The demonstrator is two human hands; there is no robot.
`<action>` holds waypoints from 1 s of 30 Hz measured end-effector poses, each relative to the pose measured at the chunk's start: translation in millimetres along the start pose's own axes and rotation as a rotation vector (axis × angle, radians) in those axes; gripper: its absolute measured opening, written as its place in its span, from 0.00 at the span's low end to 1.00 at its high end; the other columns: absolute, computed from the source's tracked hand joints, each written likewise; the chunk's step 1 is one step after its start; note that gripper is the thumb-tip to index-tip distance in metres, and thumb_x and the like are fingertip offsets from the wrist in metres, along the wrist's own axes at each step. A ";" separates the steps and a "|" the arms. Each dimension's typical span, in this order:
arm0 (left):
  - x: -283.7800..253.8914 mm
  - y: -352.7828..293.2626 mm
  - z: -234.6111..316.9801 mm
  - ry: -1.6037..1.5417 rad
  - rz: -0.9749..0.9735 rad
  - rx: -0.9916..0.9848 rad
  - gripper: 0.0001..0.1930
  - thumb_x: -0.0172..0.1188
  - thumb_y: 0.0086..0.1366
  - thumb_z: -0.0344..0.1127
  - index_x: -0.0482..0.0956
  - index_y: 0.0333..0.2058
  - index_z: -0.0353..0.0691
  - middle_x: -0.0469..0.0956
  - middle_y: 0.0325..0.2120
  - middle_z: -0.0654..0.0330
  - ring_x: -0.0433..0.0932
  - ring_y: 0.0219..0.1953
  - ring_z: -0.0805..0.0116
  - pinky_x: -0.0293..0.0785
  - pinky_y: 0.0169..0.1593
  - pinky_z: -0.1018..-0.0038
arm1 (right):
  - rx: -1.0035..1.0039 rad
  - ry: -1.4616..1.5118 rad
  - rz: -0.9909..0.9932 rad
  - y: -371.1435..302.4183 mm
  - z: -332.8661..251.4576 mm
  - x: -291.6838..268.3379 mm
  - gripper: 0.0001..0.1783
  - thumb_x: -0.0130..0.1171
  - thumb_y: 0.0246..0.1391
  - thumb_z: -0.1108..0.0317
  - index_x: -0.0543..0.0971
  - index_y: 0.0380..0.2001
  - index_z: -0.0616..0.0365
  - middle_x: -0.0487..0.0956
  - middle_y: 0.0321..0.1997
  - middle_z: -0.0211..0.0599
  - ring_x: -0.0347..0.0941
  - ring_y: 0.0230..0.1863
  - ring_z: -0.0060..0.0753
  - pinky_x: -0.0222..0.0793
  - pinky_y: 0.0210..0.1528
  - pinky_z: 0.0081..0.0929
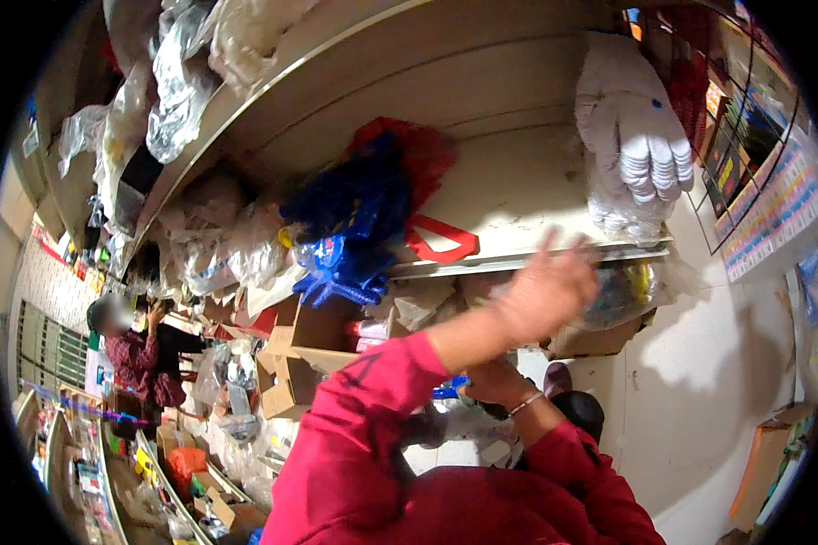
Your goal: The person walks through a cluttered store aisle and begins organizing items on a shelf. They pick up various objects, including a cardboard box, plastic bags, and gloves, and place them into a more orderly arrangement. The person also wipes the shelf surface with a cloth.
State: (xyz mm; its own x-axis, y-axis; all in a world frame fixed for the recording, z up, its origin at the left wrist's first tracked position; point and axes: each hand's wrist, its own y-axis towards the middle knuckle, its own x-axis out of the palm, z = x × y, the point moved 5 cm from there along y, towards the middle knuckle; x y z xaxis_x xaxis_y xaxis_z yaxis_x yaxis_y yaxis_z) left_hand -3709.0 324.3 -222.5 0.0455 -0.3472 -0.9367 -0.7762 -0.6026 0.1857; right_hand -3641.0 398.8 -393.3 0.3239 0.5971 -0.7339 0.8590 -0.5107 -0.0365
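Observation:
My left hand (pixel 554 283) is raised at the front edge of the shelf (pixel 518 182), its fingers apart and blurred, with nothing seen in it. Lower down and closer to my body, my right hand (pixel 495 381) has its fingers curled. A blue piece (pixel 450 388) shows beside those fingers, but what they hold is mostly hidden. Blue gloves (pixel 350 227) lie in a heap on the shelf, partly over its edge, with red packaging (pixel 441 238) beside them. White knitted gloves (pixel 632 127) lie stacked at the shelf's right end.
Below the shelf stand open cardboard boxes (pixel 295 363) and a clear bag (pixel 618 295). Plastic-wrapped goods (pixel 209 236) crowd the shelf's left side. A wire rack (pixel 745 118) is at the right, above pale floor (pixel 673 400). Another person (pixel 141 354) stands far left.

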 end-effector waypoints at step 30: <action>-67.0 -293.8 -314.3 -0.484 0.973 -1.193 0.17 0.61 0.49 0.32 0.73 0.40 0.35 0.76 0.34 0.58 0.73 0.36 0.69 0.67 0.42 0.76 | 0.094 0.002 -0.141 21.8 -8.7 15.8 0.16 0.57 0.41 0.55 0.76 0.29 0.55 0.76 0.29 0.46 0.72 0.33 0.50 0.68 0.36 0.41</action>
State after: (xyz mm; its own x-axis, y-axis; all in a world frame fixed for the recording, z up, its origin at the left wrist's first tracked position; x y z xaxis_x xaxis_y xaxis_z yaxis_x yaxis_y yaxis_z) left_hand -3286.3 298.7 -121.0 -0.5193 -0.8039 -0.2898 0.5264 -0.5681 0.6326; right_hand -3613.7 402.5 -399.8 0.2037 0.6683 -0.7155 0.8550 -0.4774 -0.2026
